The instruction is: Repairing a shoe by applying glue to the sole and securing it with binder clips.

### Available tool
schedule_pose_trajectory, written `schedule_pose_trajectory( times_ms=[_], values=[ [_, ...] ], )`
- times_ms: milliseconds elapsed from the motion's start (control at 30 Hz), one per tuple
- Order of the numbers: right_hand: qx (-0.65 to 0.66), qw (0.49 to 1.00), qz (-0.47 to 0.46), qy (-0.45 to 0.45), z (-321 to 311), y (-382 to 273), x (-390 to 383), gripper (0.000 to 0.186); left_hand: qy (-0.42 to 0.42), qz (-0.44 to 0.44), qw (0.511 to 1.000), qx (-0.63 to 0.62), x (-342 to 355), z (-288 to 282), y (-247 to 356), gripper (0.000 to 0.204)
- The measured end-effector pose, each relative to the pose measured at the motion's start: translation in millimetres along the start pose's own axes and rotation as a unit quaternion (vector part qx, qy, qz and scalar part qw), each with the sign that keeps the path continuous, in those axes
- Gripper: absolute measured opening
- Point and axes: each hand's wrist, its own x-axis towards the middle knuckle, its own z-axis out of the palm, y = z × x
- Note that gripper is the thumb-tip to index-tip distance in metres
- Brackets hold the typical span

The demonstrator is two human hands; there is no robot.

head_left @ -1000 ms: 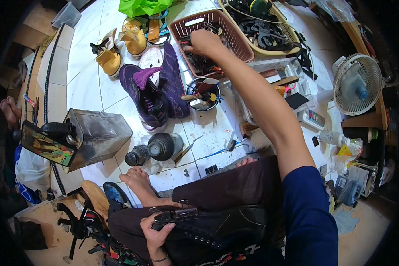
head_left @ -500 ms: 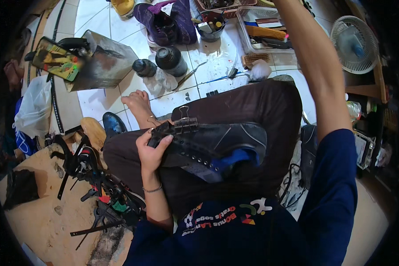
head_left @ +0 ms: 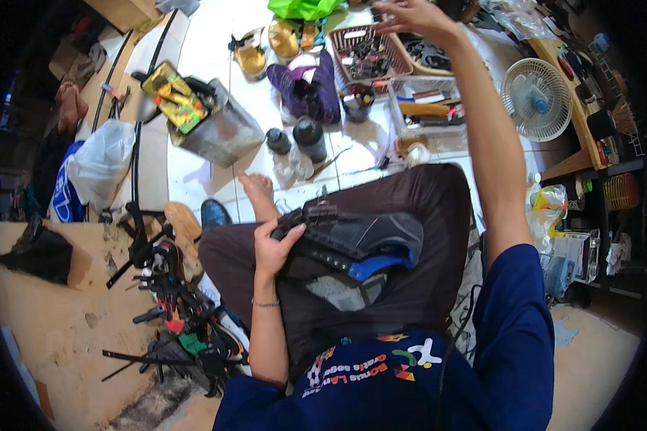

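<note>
My left hand (head_left: 272, 250) grips a black shoe upper (head_left: 370, 233) with blue lining and a row of eyelets. The thumb presses on its eyelet edge, and the upper rests across my lap. Beside those fingers, a black binder clip (head_left: 322, 210) is clamped on the edge. Far out at the top, my right hand (head_left: 417, 18) is stretched away over the pink basket (head_left: 399, 61) and a cream-rimmed container (head_left: 435, 68). Its fingers are spread and a little bent, with nothing seen in them.
A clear tray (head_left: 402, 115) of tools, purple shoes (head_left: 305, 93), two dark bottles (head_left: 309, 136) and a metal can (head_left: 226, 136) with a phone (head_left: 174, 97) on it stand ahead. At right is a white round basket (head_left: 535, 99); at left, piled black clamps (head_left: 169, 287).
My right hand has come into view at the top, reaching far forward. The view has tilted up, showing more of the floor ahead. My left hand still holds the shoe upper.
</note>
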Motion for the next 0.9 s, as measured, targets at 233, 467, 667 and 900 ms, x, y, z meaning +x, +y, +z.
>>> schedule_pose_trajectory(
  times_ms=[233,467,667,900],
  values=[
    [-0.496,0.863,-0.056,0.083,23.5,17.2,-208.5,0.021,0.001,0.102,0.995,0.021,-35.1,-6.0,-7.9,0.028],
    [-0.464,0.864,-0.110,0.161,41.2,66.7,-347.5,0.022,-0.038,0.112,0.993,-0.021,-57.3,-1.5,7.5,0.038],
    [-0.398,0.883,-0.173,0.177,39.8,87.1,-349.5,0.038,-0.033,0.165,0.984,-0.055,-81.2,0.5,8.7,0.046],
    [-0.122,0.957,-0.060,0.255,9.5,147.7,-365.7,0.050,-0.010,0.218,0.976,0.013,-111.2,3.1,0.3,0.045]
  ],
)
